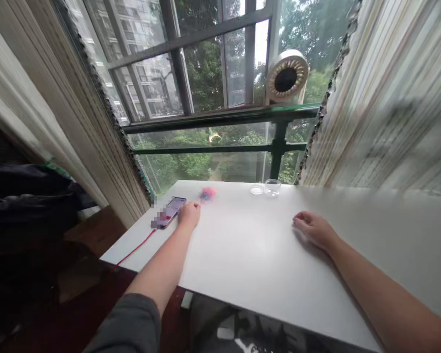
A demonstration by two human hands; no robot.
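Observation:
My left hand rests on the white table with its fingers curled in, right beside a phone. No object shows in it. A red cable runs from the phone's lower end over the table edge. Farther right, my right hand lies on its side on the tabletop, fingers folded together, and I see nothing in its grip. Beyond my left hand is a small fuzzy pink and blue clump, too blurred to name. Toward the back edge stands a small clear round container, with a flat clear lid to its left.
The white table reaches to the window, where a green railing crosses. A round white fan-like device is up by the window. Curtains hang on both sides. Dark cloth items are piled at the left.

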